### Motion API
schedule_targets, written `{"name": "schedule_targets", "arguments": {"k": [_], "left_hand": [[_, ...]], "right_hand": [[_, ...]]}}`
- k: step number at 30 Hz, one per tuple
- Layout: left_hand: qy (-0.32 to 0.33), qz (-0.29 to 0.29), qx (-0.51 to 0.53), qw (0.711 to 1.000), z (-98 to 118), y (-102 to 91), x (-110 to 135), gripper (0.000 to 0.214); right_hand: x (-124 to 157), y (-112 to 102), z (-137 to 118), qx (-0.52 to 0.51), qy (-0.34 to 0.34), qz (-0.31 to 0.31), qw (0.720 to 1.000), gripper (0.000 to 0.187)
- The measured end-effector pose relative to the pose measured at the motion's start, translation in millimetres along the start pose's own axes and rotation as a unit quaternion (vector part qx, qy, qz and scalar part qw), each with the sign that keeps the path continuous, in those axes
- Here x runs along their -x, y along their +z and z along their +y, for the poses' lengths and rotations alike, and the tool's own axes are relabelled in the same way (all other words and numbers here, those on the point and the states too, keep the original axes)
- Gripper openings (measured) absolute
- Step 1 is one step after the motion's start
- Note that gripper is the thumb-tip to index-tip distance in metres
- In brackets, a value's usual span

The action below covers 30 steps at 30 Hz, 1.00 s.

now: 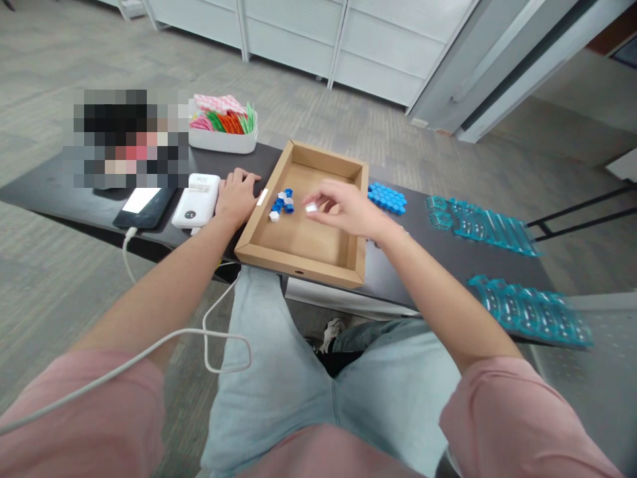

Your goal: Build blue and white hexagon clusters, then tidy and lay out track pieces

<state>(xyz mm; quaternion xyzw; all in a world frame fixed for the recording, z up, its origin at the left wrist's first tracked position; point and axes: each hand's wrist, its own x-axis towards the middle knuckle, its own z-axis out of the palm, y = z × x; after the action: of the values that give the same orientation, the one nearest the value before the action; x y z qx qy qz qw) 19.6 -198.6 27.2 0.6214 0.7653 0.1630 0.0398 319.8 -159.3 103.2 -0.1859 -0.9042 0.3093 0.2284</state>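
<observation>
Over the open cardboard tray (301,267), my right hand (338,204) pinches a small white piece (311,207) between thumb and fingers; it looks like the hexagonal pieces lying below. A cluster of small blue and white hexagonal pieces (283,201) lies on the tray's floor, to the left of this hand. One white piece (274,216) sits at the cluster's near end. My left hand (239,196) rests on the dark table by the tray's left wall, fingers stretched out and slightly bent, holding nothing. It lies right beside a white power bank (198,201).
A phone (144,207) with a cable lies left of the power bank. Behind stands a white bin (222,139) of colourful packets. Right of the tray are a blue honeycomb block (387,198) and clear teal moulded trays (490,226), (532,311). A white cable crosses my lap.
</observation>
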Motion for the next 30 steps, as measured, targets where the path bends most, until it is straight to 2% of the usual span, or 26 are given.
{"name": "schedule_targets", "arguments": {"k": [4, 7, 10, 13, 16, 20, 25, 30], "left_hand": [[-0.002, -0.007, -0.001, 1.0, 0, -2.6, 0, 0.063], [-0.006, -0.017, 0.001, 1.0, 2, -7.5, 1, 0.064], [-0.009, -0.04, 0.002, 0.999, 4, -13.6, 3, 0.067], [-0.009, -0.058, -0.011, 0.998, 7, -18.8, 5, 0.07], [-0.013, -0.065, -0.037, 0.997, 10, -21.7, 4, 0.069], [-0.017, -0.071, -0.062, 0.995, 11, -22.3, 1, 0.069], [-0.038, -0.076, -0.081, 0.993, 8, -20.5, -3, 0.067], [-0.053, -0.092, -0.101, 0.989, 11, -22.3, -6, 0.071]], "right_hand": [[72, -67, 17, 0.02, 0.094, 0.153, 0.983, 0.035], [137, -97, 38, 0.03, 0.159, 0.258, 0.952, 0.041], [193, -107, 65, 0.012, 0.214, 0.36, 0.908, 0.048], [230, -100, 91, -0.003, 0.252, 0.417, 0.873, 0.053], [249, -84, 105, 0.001, 0.288, 0.413, 0.864, 0.053], [258, -69, 108, 0.004, 0.319, 0.37, 0.873, 0.047], [259, -68, 99, 0.008, 0.325, 0.296, 0.898, 0.041], [256, -68, 93, 0.012, 0.309, 0.268, 0.912, 0.034]]}}
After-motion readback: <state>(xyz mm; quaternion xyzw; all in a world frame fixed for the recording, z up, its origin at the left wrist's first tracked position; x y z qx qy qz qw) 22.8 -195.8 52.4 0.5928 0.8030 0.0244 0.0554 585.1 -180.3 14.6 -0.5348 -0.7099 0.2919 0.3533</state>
